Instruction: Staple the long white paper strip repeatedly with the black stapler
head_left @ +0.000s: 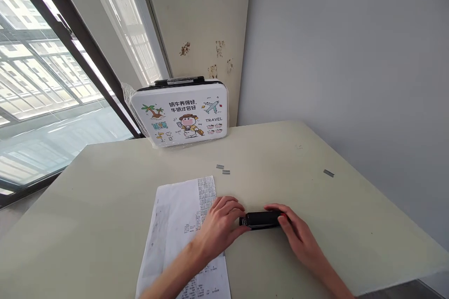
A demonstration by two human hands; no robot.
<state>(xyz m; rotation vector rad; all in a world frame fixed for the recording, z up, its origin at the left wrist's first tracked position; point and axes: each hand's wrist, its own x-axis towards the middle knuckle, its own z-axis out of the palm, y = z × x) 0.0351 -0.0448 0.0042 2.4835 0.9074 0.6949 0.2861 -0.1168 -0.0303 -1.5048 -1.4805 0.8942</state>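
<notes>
A black stapler [263, 219] lies lengthwise on the table, between my two hands. My left hand [224, 221] has its fingers and thumb closed around the stapler's left end, with the wrist above the printed paper. My right hand [296, 231] grips the right end, its thumb on the near side and its fingers on the far side; a bit of red shows there. The printed paper [180, 208] lies flat to the left, partly covered by my left hand and forearm.
A white cartoon-printed case [189, 124] with a black handle stands at the table's back edge. Two small grey strips [226, 172] lie beyond the paper and another strip [329, 173] lies at the right. Windows are at the left, a grey wall at the right.
</notes>
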